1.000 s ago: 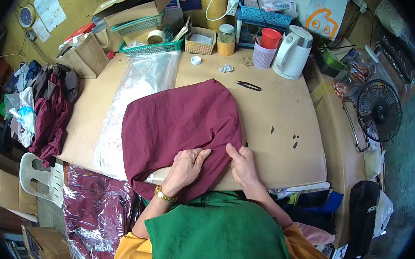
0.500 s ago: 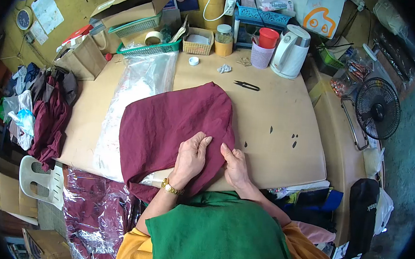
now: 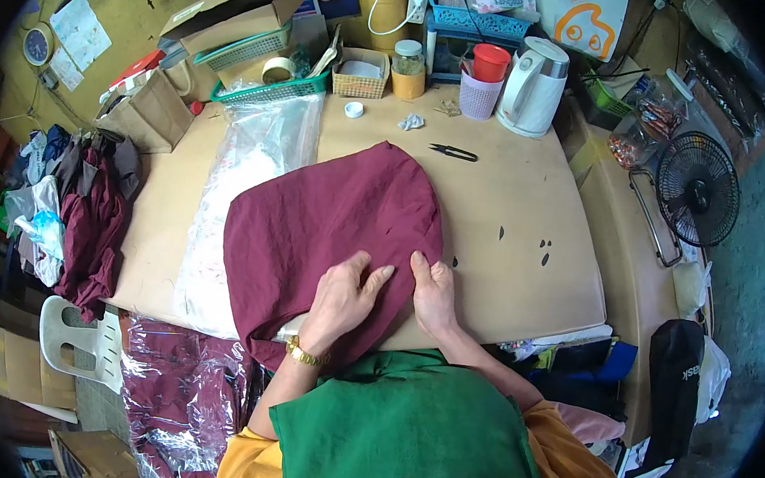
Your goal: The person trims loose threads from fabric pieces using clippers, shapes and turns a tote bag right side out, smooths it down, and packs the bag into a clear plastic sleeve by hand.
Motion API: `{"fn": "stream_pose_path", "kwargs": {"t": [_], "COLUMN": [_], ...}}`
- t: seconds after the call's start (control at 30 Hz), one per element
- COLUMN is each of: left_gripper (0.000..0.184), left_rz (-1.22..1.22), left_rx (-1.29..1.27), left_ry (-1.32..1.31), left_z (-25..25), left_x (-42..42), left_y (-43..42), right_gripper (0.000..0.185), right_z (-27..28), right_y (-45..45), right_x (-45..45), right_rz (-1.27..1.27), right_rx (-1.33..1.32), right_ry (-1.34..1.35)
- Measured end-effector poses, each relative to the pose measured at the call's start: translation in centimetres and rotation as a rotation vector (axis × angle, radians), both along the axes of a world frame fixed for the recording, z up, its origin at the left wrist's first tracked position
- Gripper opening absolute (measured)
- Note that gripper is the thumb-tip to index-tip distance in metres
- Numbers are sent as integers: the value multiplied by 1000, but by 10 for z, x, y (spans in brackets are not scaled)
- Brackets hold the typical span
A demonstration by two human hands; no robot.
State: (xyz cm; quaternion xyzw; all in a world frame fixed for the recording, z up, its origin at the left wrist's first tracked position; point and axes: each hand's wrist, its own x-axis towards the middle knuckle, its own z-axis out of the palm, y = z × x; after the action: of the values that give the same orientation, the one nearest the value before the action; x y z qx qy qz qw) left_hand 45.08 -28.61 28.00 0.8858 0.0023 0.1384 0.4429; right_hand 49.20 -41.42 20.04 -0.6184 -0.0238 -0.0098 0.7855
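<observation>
A maroon cloth piece (image 3: 321,216) lies bunched on the tan table (image 3: 530,188), its lower part hanging at the front edge. My left hand (image 3: 345,297), with a gold watch (image 3: 306,353) at the wrist, is closed on the cloth near its lower middle. Just to the right, my right hand (image 3: 434,297) pinches the cloth's right edge between thumb and fingers. The fingertips of both hands are partly hidden. Under the cloth's left side is a clear plastic sheet (image 3: 269,140).
Black thread snips (image 3: 453,152) lie beyond the cloth. Along the back stand a green basket (image 3: 273,91), a jar (image 3: 408,68), a lilac cup (image 3: 479,97) and a white kettle (image 3: 535,87). A black fan (image 3: 697,188) is at the right, and a white stool (image 3: 78,336) at the left.
Both hands have shifted slightly over the cloth, and my left thumb stands farther from its fingers. The cloth's right side has spread a little to the right.
</observation>
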Motion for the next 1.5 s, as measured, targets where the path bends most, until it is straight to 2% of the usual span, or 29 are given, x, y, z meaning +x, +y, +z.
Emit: {"fn": "stream_pose_path", "kwargs": {"t": [0.07, 0.17, 0.23, 0.3, 0.33, 0.37, 0.4, 0.53, 0.63, 0.73, 0.8, 0.83, 0.93, 1.07, 1.13, 1.17, 1.2, 1.37, 1.43, 1.5], "left_gripper": [30, 32, 33, 34, 34, 35, 37, 39, 36, 35, 36, 38, 41, 43, 37, 34, 30, 27, 26, 24], "left_rz": [26, 101, 125, 161, 160, 153, 145, 126, 69, -3, -79, -93, -124, -143, -154, -179, -205, -262, -276, -306], "left_rx": [107, 47, 50, 106, 105, 101, 95, -7, -67, -157, -197, -109, -149, -173, -131, -231, -332, -342, -354, -514], "left_ry": [74, -14, -61, -194, -196, -157, -117, -112, 0, 3, 130, 187, 327, 311, 348, 366, 385, 488, 539, 475], "left_z": [-5, -5, -8, -12, -12, -13, -14, -21, -22, -17, -15, -13, -10, 5, -14, -19, -16, 20, 15, -2], "left_x": [-5, -2, 0, 6, 7, 8, 8, 12, 9, 2, -4, -6, -15, -24, -26, -28, -28, -28, -28, -28], "left_y": [2, -3, -6, -6, -5, -4, -5, -7, 0, 2, 6, 8, 13, 18, 27, 28, 27, 23, 23, 24], "right_gripper": [36, 31, 31, 30, 29, 25, 25, 22, 23, 30, 41, 46, 46, 43, 38, 33, 33, 29, 29, 31], "right_z": [-4, -9, -5, 6, 10, 11, 8, -4, -3, 0, 25, 17, 27, 17, 24, 26, 25, 13, 20, 21], "right_y": [3, 0, 10, 9, 8, 13, 11, 5, -6, -10, -12, -11, -20, -10, -9, -9, -9, -13, -18, -21], "right_x": [6, 9, 7, -6, -13, -15, -14, -8, -4, 13, 18, 26, 46, 61, 62, 62, 65, 77, 84, 91], "right_rz": [-101, -12, -57, 37, 126, 82, 78, -5, 58, -16, 110, 91, 111, 33, 26, 20, 17, 9, 5, -12], "right_rx": [31, 23, 389, 332, 274, 309, 306, 431, 355, 311, 298, 347, 337, 269, 267, 262, 264, 76, 165, 262], "right_ry": [-68, 29, 287, 243, 202, 90, 89, 156, 434, 332, 208, 130, 204, 63, 31, -1, 0, -80, -40, -25]}}
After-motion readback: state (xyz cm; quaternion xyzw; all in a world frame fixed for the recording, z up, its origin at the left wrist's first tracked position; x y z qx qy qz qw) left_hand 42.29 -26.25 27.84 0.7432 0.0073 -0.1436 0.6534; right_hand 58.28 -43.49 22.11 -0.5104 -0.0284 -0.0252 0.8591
